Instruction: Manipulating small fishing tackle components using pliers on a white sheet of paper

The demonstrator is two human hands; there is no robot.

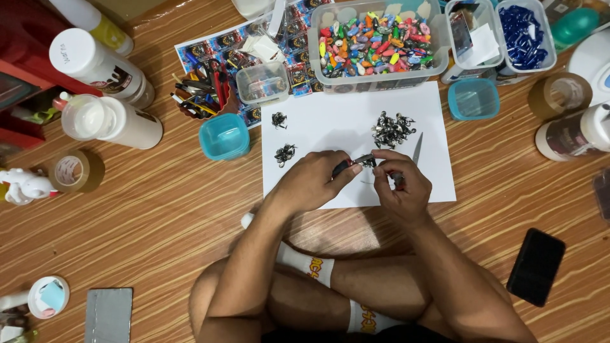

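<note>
A: Left hand (311, 181) pose?
B: Forearm angled inward, fingers clamped on small pliers (353, 164) over the white paper sheet (330, 114).
A: Right hand (400, 187)?
B: Curled, fingers pinching a small metal piece (372, 162) at the pliers' tip.

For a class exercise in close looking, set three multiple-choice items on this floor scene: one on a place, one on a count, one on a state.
1. Where does the biggest heap of small metal parts lie?
A. on the white sheet
B. in the teal tub
C. on the dark phone

2. How many heaps of metal parts lie on the sheet?
A. one
B. three
C. six

3. What is the left hand doing?
A. resting flat
B. gripping a small dark-handled tool
C. lifting a bottle

Answers: 1 A, the heap rests on paper near its top right. 2 B, two small heaps at left, one large at right. 3 B, its fingers close round the tool, meeting the right hand.
</note>
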